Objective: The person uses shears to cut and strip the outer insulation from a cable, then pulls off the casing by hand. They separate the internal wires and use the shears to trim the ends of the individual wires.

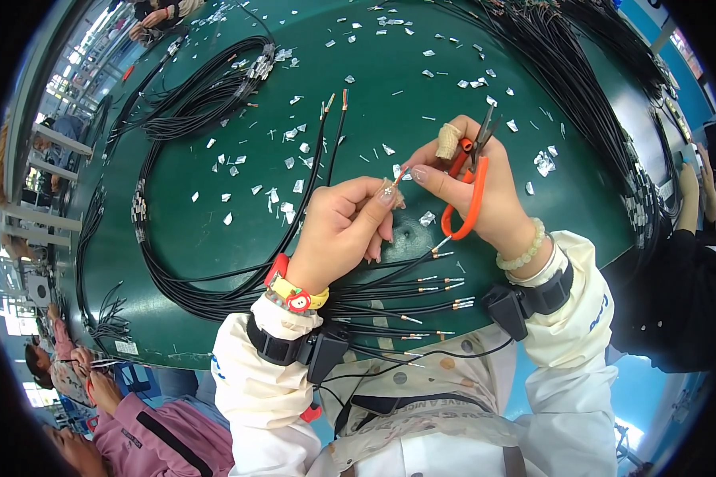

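Pale clothing (445, 455) lies nearest. Left hand (338, 230) pinches reddish wire (401, 175) above green table (199, 222); right hand (503, 208) grips orange-handled scissors (480, 184). Apparent step: wire-end preparation; next move likely needs a steady pinch.

Orange-handled scissors (480, 181), blades forward, near a thin reddish wire end (402, 174).

At three o'clock I wear pale round beads (521, 256); between seven and eight, a yellow band (318, 300); black strapped boxes (327, 355) cross my white sleeves (569, 342).
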Action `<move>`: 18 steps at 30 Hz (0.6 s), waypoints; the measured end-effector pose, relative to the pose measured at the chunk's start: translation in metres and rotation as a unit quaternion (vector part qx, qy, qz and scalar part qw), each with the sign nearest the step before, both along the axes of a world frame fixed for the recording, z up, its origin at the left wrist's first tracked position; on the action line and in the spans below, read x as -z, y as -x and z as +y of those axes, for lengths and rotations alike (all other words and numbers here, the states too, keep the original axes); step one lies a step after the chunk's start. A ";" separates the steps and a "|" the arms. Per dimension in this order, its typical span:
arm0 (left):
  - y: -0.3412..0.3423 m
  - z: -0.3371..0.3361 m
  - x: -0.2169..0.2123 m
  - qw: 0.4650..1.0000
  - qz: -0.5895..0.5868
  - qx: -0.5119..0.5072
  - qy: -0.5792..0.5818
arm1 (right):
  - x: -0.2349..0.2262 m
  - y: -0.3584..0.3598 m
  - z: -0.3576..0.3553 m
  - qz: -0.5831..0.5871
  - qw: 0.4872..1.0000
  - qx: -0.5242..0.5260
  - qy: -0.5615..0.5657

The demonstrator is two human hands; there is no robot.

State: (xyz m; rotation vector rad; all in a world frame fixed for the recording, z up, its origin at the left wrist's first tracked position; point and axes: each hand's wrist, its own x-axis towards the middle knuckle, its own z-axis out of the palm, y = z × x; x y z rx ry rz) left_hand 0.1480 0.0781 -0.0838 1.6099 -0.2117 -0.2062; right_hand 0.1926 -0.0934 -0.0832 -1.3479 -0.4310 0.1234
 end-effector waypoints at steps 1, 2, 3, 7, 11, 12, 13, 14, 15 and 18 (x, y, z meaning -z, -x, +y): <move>0.001 0.000 0.000 1.000 0.001 0.000 0.003 | 0.000 0.000 0.000 0.001 1.000 -0.009 0.003; 0.001 0.000 0.001 1.000 0.001 0.000 0.002 | 0.001 0.001 0.000 0.001 1.000 -0.009 0.003; 0.000 -0.001 0.003 0.999 -0.038 -0.005 -0.010 | 0.002 0.001 0.000 0.012 0.999 -0.028 -0.017; 0.000 -0.002 0.005 0.988 -0.142 -0.020 -0.057 | 0.008 0.001 0.002 0.032 0.995 -0.075 -0.063; -0.003 -0.002 0.008 0.972 -0.203 -0.054 -0.109 | 0.013 -0.003 0.002 -0.003 0.999 -0.037 -0.025; -0.004 -0.001 0.012 0.966 -0.215 -0.076 -0.117 | 0.014 -0.005 0.001 -0.031 0.999 0.021 0.027; -0.005 0.000 0.014 0.960 -0.228 -0.099 -0.126 | 0.012 -0.007 0.001 -0.061 0.992 0.080 0.079; -0.006 0.000 0.013 0.959 -0.232 -0.102 -0.126 | 0.010 -0.008 0.003 -0.066 0.992 0.078 0.078; -0.006 0.000 0.011 0.963 -0.214 -0.109 -0.124 | 0.006 -0.008 0.005 -0.037 0.996 0.073 0.035; -0.004 -0.002 0.012 0.967 -0.193 -0.122 -0.117 | 0.002 -0.003 0.006 0.007 0.997 0.063 -0.051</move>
